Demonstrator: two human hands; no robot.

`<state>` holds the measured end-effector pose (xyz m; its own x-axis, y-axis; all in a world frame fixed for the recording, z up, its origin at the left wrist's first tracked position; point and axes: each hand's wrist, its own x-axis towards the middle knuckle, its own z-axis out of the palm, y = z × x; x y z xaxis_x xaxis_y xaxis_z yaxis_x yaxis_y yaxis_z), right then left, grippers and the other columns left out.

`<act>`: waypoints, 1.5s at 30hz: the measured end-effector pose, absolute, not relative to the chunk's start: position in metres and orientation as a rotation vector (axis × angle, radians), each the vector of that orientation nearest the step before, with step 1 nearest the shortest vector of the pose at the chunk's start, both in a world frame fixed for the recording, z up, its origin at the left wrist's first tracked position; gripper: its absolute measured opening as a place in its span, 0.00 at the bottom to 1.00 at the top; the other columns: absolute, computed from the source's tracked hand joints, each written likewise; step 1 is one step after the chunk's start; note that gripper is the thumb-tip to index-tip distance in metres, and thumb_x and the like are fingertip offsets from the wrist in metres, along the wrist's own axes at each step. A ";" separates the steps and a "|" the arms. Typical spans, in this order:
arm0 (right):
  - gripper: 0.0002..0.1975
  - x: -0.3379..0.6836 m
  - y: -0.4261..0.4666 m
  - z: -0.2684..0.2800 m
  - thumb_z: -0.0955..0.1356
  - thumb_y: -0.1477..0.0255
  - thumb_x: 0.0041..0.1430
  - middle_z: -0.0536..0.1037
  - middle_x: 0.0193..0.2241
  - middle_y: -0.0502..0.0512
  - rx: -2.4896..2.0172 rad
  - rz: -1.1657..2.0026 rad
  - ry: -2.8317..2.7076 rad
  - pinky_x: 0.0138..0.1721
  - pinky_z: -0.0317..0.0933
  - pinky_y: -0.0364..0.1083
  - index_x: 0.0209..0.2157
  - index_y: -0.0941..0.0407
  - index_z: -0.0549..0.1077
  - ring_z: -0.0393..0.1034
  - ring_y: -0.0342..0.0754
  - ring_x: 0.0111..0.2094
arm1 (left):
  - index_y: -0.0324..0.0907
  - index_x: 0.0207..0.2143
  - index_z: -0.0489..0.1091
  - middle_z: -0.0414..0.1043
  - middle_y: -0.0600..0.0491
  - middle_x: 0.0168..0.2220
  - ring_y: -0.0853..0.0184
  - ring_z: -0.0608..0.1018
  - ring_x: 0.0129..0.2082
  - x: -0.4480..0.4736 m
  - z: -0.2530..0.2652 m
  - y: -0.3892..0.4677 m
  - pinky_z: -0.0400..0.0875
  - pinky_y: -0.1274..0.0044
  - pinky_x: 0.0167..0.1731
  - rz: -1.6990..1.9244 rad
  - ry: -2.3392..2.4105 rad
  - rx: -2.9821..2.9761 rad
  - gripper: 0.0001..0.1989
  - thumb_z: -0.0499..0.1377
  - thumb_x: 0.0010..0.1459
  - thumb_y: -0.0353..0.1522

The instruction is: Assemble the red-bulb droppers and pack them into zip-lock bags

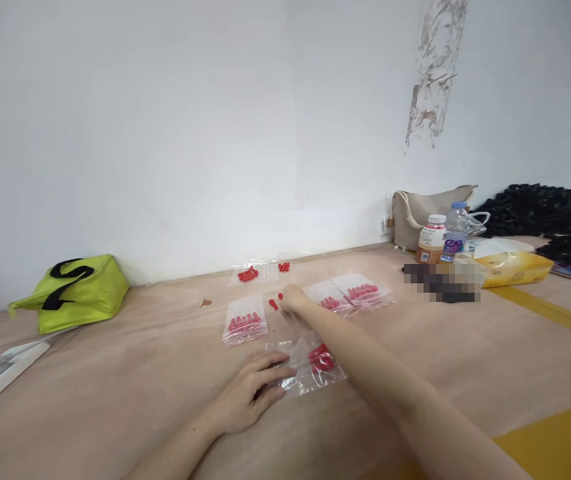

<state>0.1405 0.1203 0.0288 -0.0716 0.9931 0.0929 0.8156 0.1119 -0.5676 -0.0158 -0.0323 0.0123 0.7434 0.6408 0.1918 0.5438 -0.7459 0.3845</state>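
My left hand [255, 390] lies with fingers stretched out and apart, its fingertips on the near edge of a clear plastic bag [298, 383]. Inside that bag is a bunch of red bulb-shaped pieces [321, 359]. Further off, my right hand [294, 299] is curled at the table, its fingertips mostly hidden. Just left of it are two loose red bulbs [273, 304], with thin clear stems running toward me. Small zip bags with rows of red-bulbed pieces lie on both sides, one at left [245, 321] and two overlapping at right [360, 292].
Near the wall lies a clear sheet or bag [265, 271] with red pieces. A yellow-green bag [83, 293] and a white box [3, 373] are at left. Bottles [430, 240], a beige pouch [430, 207], tissues [515, 267] and a black pile [545, 210] are at right.
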 end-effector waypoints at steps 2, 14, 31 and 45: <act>0.09 0.140 0.121 0.033 0.67 0.76 0.47 0.74 0.30 0.60 -1.760 0.551 -1.922 0.32 0.62 0.45 0.33 0.63 0.70 0.69 0.47 0.31 | 0.49 0.54 0.56 0.58 0.52 0.54 0.62 0.62 0.53 -0.016 0.013 -0.033 0.57 0.67 0.52 0.476 0.939 2.624 0.19 0.49 0.59 0.35; 0.23 0.287 0.032 0.010 0.60 0.72 0.48 0.63 0.17 0.41 -1.221 0.733 -1.248 0.18 0.59 0.41 0.47 0.57 0.50 0.61 0.41 0.15 | 0.49 0.53 0.58 0.60 0.53 0.53 0.63 0.62 0.53 -0.015 0.013 -0.029 0.57 0.68 0.52 0.485 0.924 2.625 0.18 0.49 0.59 0.35; 0.24 0.261 0.004 -0.020 0.67 0.68 0.43 0.65 0.21 0.41 -0.957 1.027 -1.082 0.22 0.66 0.45 0.37 0.52 0.49 0.67 0.43 0.19 | 0.48 0.54 0.55 0.58 0.53 0.55 0.64 0.60 0.55 -0.014 0.013 -0.030 0.56 0.68 0.53 0.427 0.972 2.646 0.19 0.48 0.60 0.35; 0.17 0.272 0.000 -0.022 0.71 0.61 0.38 0.69 0.20 0.47 -1.139 0.951 -1.391 0.21 0.58 0.41 0.26 0.57 0.63 0.63 0.40 0.20 | 0.50 0.57 0.51 0.57 0.53 0.56 0.62 0.60 0.54 -0.017 0.010 -0.031 0.56 0.66 0.52 0.455 0.998 2.638 0.22 0.49 0.59 0.37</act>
